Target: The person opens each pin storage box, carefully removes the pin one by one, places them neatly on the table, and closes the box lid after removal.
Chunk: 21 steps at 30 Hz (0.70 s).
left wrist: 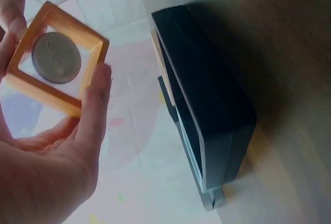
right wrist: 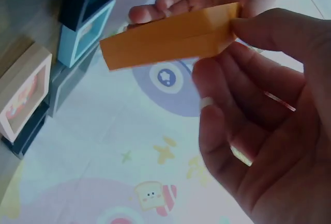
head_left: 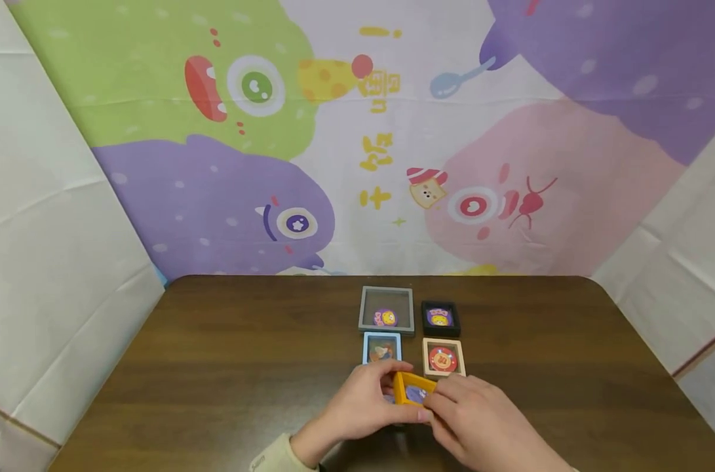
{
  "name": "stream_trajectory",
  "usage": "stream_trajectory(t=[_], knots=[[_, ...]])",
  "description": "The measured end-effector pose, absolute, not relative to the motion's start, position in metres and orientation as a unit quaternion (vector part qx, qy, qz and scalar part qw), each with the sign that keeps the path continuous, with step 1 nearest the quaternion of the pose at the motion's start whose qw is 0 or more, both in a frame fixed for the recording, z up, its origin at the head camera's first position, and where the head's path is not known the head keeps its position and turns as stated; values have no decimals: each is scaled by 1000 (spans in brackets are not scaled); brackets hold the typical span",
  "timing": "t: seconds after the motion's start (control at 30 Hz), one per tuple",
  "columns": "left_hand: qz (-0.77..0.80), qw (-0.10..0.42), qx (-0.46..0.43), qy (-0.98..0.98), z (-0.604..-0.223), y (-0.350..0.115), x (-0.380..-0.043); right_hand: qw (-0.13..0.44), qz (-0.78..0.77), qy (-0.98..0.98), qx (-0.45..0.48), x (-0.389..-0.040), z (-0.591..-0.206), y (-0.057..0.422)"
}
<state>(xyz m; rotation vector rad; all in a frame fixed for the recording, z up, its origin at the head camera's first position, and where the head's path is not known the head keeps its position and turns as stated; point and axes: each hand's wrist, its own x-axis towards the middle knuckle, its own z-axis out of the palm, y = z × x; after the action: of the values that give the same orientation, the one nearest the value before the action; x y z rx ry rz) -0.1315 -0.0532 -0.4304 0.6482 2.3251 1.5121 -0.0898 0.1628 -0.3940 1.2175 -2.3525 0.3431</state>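
Both hands hold a small orange display frame [head_left: 400, 388] above the front part of the table. Inside it sits a round purple badge [head_left: 416, 393], whose grey back shows in the left wrist view. My left hand [head_left: 363, 403] grips the frame's left side, fingers at the far edge and thumb at the near one. At the opposite end, my right hand [right wrist: 264, 79] pinches a corner between thumb and fingers. Below the hands stands a black frame [left wrist: 212, 94], mostly hidden in the head view.
Behind the hands lie a light blue frame [head_left: 382, 337], a large grey frame [head_left: 386, 289], a second black frame [head_left: 441, 332] and a beige frame [head_left: 444, 341], each with a round piece inside. The brown table [head_left: 245, 341] meets a cartoon-printed cloth [head_left: 357, 242] at its back edge.
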Motion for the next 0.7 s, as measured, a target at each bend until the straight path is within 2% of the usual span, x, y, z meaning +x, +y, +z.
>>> stream_trajectory(t=[0.2, 0.37, 0.7], knots=[[532, 166, 238, 796, -429, -58, -133, 266, 133, -834, 465, -94, -399, 162], [533, 155, 233, 798, -430, -59, -135, 295, 139, -820, 471, -99, -404, 160], [526, 154, 230, 804, -430, -60, -137, 293, 154, -825, 457, -102, -407, 160]])
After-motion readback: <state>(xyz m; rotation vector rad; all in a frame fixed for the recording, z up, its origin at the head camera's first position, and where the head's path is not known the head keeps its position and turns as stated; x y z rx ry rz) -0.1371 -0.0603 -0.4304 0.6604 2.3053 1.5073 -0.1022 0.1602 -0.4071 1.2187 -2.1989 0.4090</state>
